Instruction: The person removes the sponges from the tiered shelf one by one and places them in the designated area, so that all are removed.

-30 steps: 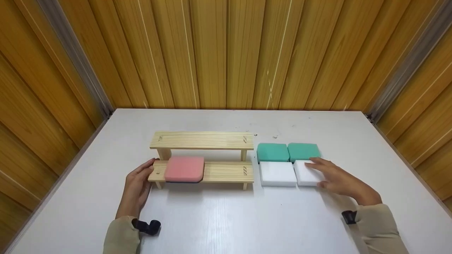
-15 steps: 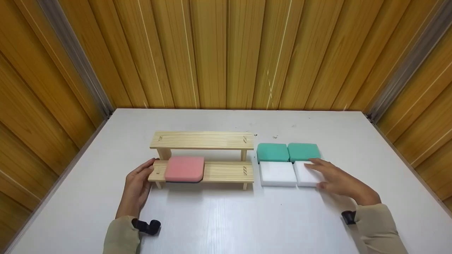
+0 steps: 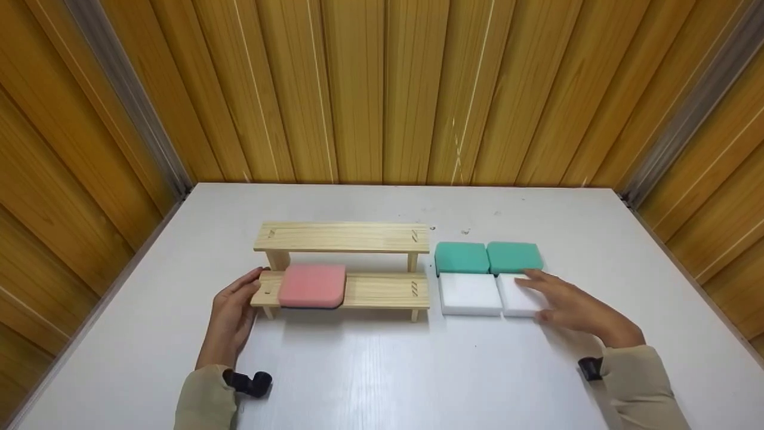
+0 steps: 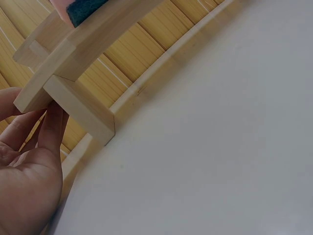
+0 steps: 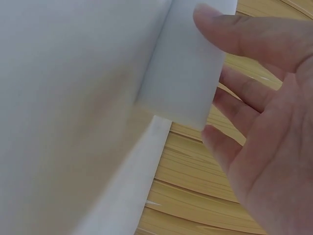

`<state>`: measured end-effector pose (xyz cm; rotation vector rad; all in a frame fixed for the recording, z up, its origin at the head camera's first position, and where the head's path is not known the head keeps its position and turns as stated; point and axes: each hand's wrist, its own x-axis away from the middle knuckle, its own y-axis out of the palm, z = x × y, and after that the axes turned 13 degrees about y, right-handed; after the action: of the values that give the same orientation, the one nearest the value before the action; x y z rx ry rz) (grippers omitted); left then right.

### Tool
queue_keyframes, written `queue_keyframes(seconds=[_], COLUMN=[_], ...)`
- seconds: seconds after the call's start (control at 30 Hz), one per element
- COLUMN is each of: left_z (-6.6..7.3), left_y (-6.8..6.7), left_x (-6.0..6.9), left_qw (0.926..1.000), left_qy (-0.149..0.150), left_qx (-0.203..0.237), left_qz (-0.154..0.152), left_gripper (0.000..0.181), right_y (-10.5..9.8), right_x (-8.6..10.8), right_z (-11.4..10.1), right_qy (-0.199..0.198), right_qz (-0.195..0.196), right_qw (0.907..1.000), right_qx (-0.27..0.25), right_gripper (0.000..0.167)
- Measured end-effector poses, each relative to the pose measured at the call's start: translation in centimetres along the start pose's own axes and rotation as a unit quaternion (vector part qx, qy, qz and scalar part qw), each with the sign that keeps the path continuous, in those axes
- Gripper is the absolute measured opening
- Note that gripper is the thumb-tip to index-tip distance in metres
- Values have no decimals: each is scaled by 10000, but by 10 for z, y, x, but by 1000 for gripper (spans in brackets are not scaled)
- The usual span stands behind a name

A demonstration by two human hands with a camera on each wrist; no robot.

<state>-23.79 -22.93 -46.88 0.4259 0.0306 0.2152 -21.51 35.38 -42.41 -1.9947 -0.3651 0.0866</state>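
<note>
In the head view, a two-tier wooden stand (image 3: 382, 292) has a pink sponge (image 3: 312, 285) lying on its lower board. My left hand (image 3: 231, 310) grips the left end of that board, thumb above and fingers beneath in the left wrist view. Right of the stand, two white sponges sit side by side, a left one (image 3: 470, 294) and a right one (image 3: 518, 297). My right hand (image 3: 573, 306) holds the right white sponge, thumb at its front and fingers over its top and right side. Behind them lie two green sponges, left (image 3: 461, 258) and right (image 3: 514, 257).
The stand's upper board (image 3: 343, 237) is raised behind the lower one. Everything stands on a white table (image 3: 370, 376), with a wood-patterned panel wall (image 3: 358, 89) at its back and sides. Black wrist cameras are strapped over both sleeves.
</note>
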Motion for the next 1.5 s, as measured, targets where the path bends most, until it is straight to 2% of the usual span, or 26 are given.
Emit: queue_keyframes(seconds=[0.23,0.5,0.67,1.07,1.27,1.5], left_z=[0,0,0,0,0,0], left_y=[0,2,2,2,2,0], left_x=[0,-1,-1,-1,-1,2], left_qw=[9999,9999,9999,9999,9999,9998], left_qy=[-5,51,52,61,90,23], left_qx=[161,32,42,12,-43,182], left_qz=[30,95,113,95,42,70], left_gripper=[46,47,45,48,47,45], right_y=[-1,1,1,2,0,0], right_x=[-1,0,1,0,-1,-1], right_z=[0,3,5,2,-3,-10], right_qy=[163,-252,-405,-442,-281,48], right_qz=[-137,193,265,549,521,506], right_qw=[9998,9995,9988,9969,9982,9983], right_qx=[-32,54,-30,352,120,-284], right_gripper=[60,59,55,55,60,63])
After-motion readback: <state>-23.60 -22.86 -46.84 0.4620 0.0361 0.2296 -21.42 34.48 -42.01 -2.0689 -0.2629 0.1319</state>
